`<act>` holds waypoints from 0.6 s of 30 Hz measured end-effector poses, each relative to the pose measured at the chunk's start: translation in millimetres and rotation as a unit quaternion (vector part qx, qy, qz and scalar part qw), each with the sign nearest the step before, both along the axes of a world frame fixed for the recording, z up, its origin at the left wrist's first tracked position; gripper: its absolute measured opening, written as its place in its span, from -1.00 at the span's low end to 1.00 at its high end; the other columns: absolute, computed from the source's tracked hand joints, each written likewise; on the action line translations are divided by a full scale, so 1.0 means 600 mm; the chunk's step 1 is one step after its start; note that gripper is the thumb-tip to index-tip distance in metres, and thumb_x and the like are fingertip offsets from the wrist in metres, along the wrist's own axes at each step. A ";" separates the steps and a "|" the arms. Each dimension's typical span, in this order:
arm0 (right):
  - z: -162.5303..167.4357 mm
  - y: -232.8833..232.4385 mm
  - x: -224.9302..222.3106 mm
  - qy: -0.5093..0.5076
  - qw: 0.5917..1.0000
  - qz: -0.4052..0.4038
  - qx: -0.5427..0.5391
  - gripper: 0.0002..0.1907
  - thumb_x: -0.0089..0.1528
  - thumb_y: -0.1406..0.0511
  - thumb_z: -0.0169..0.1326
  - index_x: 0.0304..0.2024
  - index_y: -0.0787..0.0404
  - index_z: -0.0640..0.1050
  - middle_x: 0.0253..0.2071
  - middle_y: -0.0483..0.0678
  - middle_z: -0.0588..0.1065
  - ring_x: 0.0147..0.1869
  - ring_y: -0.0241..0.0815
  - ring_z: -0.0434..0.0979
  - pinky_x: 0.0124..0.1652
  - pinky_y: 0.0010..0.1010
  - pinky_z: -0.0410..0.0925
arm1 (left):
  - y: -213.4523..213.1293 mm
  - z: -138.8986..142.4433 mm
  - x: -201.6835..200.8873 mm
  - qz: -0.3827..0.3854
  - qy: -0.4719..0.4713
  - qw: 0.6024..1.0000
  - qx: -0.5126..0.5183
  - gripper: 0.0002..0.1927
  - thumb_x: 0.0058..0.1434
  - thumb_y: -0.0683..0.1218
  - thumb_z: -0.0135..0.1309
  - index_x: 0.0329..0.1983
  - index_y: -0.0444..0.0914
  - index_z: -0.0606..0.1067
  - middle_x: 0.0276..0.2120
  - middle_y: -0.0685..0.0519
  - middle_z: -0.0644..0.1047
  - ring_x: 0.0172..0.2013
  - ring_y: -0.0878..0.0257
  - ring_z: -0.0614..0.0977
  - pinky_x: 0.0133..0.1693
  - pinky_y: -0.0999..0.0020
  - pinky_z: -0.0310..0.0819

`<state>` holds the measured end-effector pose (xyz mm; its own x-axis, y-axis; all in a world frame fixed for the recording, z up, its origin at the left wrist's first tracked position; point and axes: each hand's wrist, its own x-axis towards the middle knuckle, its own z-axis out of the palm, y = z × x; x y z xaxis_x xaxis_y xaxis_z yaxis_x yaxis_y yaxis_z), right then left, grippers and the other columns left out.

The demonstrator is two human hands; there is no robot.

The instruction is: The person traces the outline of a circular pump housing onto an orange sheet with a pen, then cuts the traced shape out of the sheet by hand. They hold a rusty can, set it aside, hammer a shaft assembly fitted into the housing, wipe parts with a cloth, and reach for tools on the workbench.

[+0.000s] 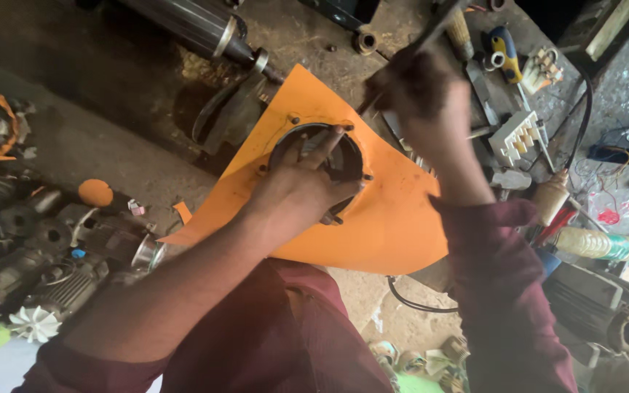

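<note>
Over on the left I see a heap of grimy motor parts (45, 269) with a white fan wheel (33, 324) among them, pushed aside, I judge, to leave room in the middle. My left hand (301, 191) is spread flat, fingers apart, pressing on a dark round metal housing (319, 161) that sits on an orange sheet (387, 218); the pressure seems meant to keep ring and sheet from sliding against each other. The sheet lies over the work surface, its point aimed away from me, and small bolts stand around the ring's edge. To the right, my right hand (420, 98) is closed around a thin dark tool (431, 29) whose tip comes down beside the ring (I cannot tell what kind of tool it is). Farther right lie a blue-and-yellow handled tool (504, 51) and a white terminal block (520, 137), within easy reach.
</note>
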<state>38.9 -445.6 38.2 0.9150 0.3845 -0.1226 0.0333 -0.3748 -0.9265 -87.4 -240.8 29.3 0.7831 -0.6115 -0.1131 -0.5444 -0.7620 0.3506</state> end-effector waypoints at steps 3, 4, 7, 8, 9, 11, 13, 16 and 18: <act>0.023 0.030 0.003 -0.029 0.987 -0.064 0.141 -0.87 0.51 0.39 0.07 0.04 0.27 0.40 -0.08 0.03 0.64 0.00 -0.16 0.74 -0.02 -0.38 0.61 | 0.006 -0.002 -0.001 -0.004 0.008 1.000 0.024 -0.53 0.29 -0.05 -0.08 0.24 0.26 0.42 -0.24 0.09 0.66 0.45 0.08 0.22 0.27 -0.13 0.18; 0.024 0.043 -0.001 -0.036 0.997 -0.021 0.071 -0.86 0.47 0.41 0.08 0.03 0.31 0.41 -0.11 0.06 0.63 -0.03 -0.14 0.72 -0.05 -0.37 0.58 | 0.007 -0.003 0.000 -0.007 -0.016 0.999 0.038 -0.53 0.29 -0.06 -0.08 0.23 0.26 0.42 -0.25 0.10 0.66 0.43 0.09 0.27 0.28 -0.13 0.16; 0.021 0.067 -0.001 -0.027 0.998 0.045 -0.022 -0.85 0.44 0.44 0.09 0.02 0.36 0.43 -0.15 0.11 0.62 -0.07 -0.08 0.70 -0.07 -0.31 0.56 | 0.008 -0.010 0.005 -0.028 0.030 0.998 0.045 -0.50 0.37 -0.07 -0.09 0.35 0.24 0.37 -0.24 0.00 0.66 0.16 -0.06 0.52 0.39 -0.11 0.03; 0.018 0.071 -0.001 0.006 0.999 0.026 0.025 -0.88 0.47 0.44 0.07 0.02 0.35 0.42 -0.11 0.11 0.62 -0.04 -0.09 0.71 -0.02 -0.29 0.59 | 0.009 -0.013 0.005 -0.022 0.044 0.998 0.026 -0.48 0.30 -0.02 -0.06 0.34 0.24 0.37 -0.27 -0.01 0.66 0.15 -0.07 0.52 0.37 -0.12 0.02; 0.018 0.071 0.003 0.042 0.997 0.006 0.072 -0.90 0.50 0.44 0.05 0.03 0.34 0.42 -0.06 0.10 0.63 -0.01 -0.09 0.72 0.03 -0.28 0.61 | 0.012 -0.016 0.007 -0.018 0.060 0.998 0.006 -0.45 0.23 0.02 -0.04 0.32 0.23 0.37 -0.30 -0.01 0.65 0.14 -0.09 0.53 0.36 -0.13 0.00; 0.010 0.079 0.002 0.021 0.996 -0.013 0.084 -0.89 0.50 0.43 0.02 0.03 0.31 0.37 -0.10 0.09 0.63 -0.04 -0.12 0.72 -0.04 -0.31 0.59 | 0.013 -0.019 0.008 -0.008 0.071 0.997 -0.015 -0.44 0.23 0.03 -0.01 0.33 0.24 0.36 -0.33 -0.03 0.65 0.11 -0.12 0.55 0.34 -0.14 0.00; 0.010 0.083 0.005 0.008 0.998 -0.004 0.056 -0.87 0.48 0.43 0.05 0.02 0.31 0.38 -0.12 0.10 0.63 -0.06 -0.12 0.72 -0.07 -0.32 0.58 | 0.013 -0.021 0.009 -0.004 0.054 0.998 -0.009 -0.47 0.35 -0.06 -0.03 0.36 0.27 0.36 -0.33 -0.07 0.65 0.08 -0.14 0.57 0.35 -0.15 0.03; 0.017 0.091 0.006 0.023 0.999 -0.004 0.034 -0.86 0.44 0.42 0.11 0.01 0.33 0.43 -0.12 0.11 0.62 -0.05 -0.11 0.72 -0.04 -0.31 0.58 | 0.013 -0.020 0.011 0.000 0.081 0.995 -0.054 -0.46 0.17 0.11 0.05 0.26 0.22 0.38 -0.31 -0.07 0.64 0.05 -0.14 0.56 0.29 -0.21 0.03; 0.020 0.096 0.003 0.047 0.986 -0.079 0.141 -0.87 0.48 0.38 0.08 0.03 0.28 0.43 -0.09 0.08 0.63 -0.05 -0.12 0.75 0.02 -0.29 0.64 | 0.014 -0.018 0.011 -0.009 0.102 0.994 -0.026 -0.50 0.25 0.02 0.04 0.28 0.21 0.37 -0.32 -0.04 0.65 0.09 -0.13 0.55 0.32 -0.21 0.01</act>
<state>40.9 -388.1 50.2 0.9560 0.2683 -0.1187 -0.0961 -0.0959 -0.9907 -80.7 -232.7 18.4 0.7364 -0.6338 -0.2366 -0.4703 -0.7310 0.4944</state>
